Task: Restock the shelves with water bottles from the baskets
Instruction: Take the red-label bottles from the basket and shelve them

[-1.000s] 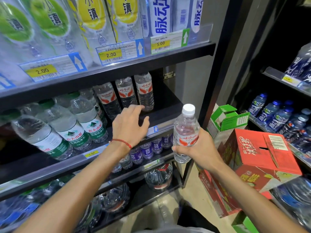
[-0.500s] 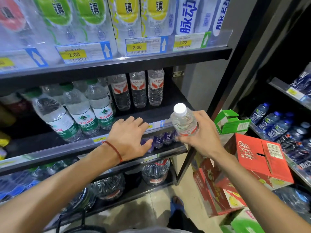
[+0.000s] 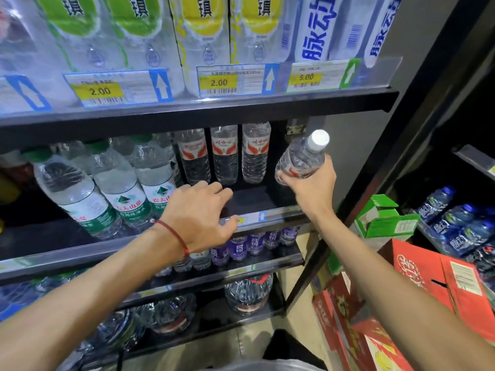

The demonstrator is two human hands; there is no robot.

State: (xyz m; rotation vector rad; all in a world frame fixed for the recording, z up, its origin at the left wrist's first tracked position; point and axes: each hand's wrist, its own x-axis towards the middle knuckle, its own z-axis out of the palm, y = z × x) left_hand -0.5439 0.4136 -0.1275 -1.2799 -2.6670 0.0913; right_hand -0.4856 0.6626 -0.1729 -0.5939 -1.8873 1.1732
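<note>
1. The right hand (image 3: 313, 188) grips a clear plastic water bottle with a white cap and a red-and-white label (image 3: 300, 159). Its fingers (image 3: 284, 180) are curled round the lower half of the bottle.
2. This bottle is in the air at the right end of the black middle shelf (image 3: 254, 202), above the shelf's front edge. It is tilted, with the cap pointing up and to the right.
3. Three matching red-labelled bottles (image 3: 225, 156) stand upright in a row at the back of that shelf, just left of the held one. A bare stretch of shelf lies in front of them.
4. The left hand (image 3: 198, 215), palm down, reaches over the shelf's front edge. Its fingers are spread loosely and hold nothing, and the thumb is at the price rail. A thin red string bracelet (image 3: 174, 234) circles the wrist.
5. Larger clear bottles with green caps and green labels (image 3: 117, 188) fill the left part of the same shelf.
6. Small purple-labelled bottles (image 3: 238, 247) line the shelf below.
7. Red cardboard boxes (image 3: 442, 279) and an open green carton (image 3: 385, 220) sit on the floor to the right.
</note>
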